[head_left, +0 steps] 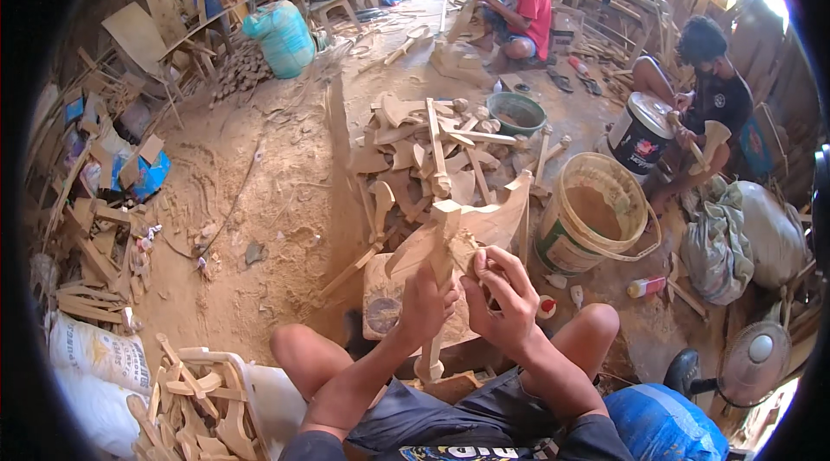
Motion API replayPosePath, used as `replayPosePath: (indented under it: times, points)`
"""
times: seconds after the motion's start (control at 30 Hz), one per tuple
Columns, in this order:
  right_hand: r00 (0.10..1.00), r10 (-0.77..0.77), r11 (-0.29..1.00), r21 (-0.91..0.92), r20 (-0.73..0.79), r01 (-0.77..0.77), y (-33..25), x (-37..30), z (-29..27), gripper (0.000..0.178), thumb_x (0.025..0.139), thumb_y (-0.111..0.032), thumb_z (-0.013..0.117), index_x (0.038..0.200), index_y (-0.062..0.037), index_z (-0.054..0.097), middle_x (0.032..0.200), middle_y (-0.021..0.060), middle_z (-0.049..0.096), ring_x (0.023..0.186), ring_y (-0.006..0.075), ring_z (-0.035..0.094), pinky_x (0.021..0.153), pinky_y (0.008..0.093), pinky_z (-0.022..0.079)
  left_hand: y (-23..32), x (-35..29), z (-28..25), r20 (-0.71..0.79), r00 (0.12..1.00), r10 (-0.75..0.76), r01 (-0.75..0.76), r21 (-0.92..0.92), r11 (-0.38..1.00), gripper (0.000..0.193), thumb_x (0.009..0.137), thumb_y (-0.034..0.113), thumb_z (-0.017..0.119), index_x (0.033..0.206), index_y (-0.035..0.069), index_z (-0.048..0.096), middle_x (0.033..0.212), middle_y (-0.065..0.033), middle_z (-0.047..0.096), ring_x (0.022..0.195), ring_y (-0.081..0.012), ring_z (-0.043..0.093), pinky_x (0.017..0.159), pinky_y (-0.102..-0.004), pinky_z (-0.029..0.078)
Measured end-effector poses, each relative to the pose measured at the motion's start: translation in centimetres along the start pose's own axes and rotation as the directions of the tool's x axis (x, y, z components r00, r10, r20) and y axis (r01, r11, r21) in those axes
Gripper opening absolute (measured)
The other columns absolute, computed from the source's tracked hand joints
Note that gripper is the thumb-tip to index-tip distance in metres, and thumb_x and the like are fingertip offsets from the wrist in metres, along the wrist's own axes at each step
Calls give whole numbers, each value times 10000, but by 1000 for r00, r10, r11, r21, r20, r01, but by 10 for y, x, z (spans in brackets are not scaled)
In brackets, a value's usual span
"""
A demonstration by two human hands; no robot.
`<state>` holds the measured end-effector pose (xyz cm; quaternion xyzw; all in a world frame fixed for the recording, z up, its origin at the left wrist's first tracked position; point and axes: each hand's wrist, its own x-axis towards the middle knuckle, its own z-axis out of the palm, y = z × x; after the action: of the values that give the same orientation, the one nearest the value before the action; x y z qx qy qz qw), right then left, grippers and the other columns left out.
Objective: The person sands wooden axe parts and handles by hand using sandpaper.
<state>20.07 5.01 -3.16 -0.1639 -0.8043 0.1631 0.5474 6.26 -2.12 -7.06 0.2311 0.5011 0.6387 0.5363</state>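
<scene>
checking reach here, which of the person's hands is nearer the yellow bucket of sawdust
Right. The right hand works on the wooden piece just left of the yellow bucket; the left hand grips the piece's stem, farther left.

A woodcarving workshop: sawdust-covered dirt floor (259, 184), a heap of pale cut wooden blanks (432, 150), scrap timber (95, 236) along the walls, people carving seated

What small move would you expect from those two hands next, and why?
Probably another short rub along the carved wooden piece. The left hand grips its stem upright over the knees, while the right hand presses something small, too hidden to identify, against its side. Sawdust lies all about.
</scene>
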Motion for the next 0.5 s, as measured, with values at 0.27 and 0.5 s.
replayPosePath:
  times: [0.27, 0.5]
  points:
    - [1000, -16, 1000, -25, 13, 17, 2, -5, 9, 371, 903, 34, 787, 1256, 114, 704, 1284, 245, 643, 1046, 327, 728, 842, 380, 657, -12, -4, 7, 12, 990, 138, -139, 32, 990, 521, 1157, 468, 347, 987, 73, 641, 774, 21, 580, 623, -45, 506, 507, -236, 387]
    - [996, 33, 999, -9, 87, -33, -3, -9, 2, 332, 906, 35, 779, 1226, 101, 719, 1241, 250, 656, 1028, 358, 732, 834, 390, 649, -9, -7, 2, 13, 995, 96, -97, 57, 994, 573, 1178, 515, 299, 1092, 53, 626, 820, 38, 573, 646, -38, 518, 511, -230, 395]
